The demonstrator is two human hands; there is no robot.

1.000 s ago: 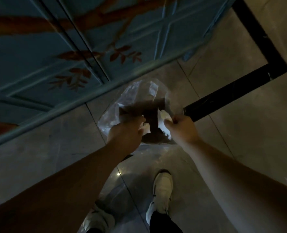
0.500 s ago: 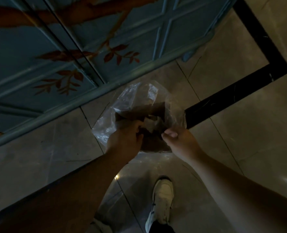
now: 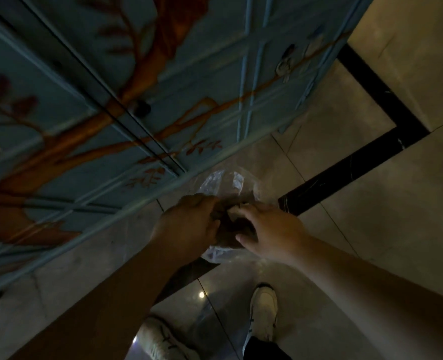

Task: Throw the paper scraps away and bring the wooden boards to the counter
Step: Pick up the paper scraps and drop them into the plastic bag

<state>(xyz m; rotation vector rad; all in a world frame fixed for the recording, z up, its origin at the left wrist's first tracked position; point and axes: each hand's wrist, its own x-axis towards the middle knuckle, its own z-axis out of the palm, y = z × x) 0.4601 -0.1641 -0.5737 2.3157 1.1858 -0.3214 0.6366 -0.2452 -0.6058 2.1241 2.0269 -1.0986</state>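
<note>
A small bin lined with a clear plastic bag stands on the floor beside a blue cabinet. Both my hands are over its dark opening. My left hand is curled at the left rim, its fingers bent inward; what it holds is hidden. My right hand is over the right side, fingers spread and pointing down. A pale paper scrap shows between the two hands, at my right fingertips. No wooden boards are in sight.
The blue cabinet, painted with orange branches and with a dark knob, fills the upper left. Grey floor tiles with a black stripe run to the right. My two white shoes stand just behind the bin.
The camera has tilted up, showing more cabinet. Both hands have moved closer together over the bag's opening. The white scraps held a second ago are mostly out of sight; my right fingers have spread.
</note>
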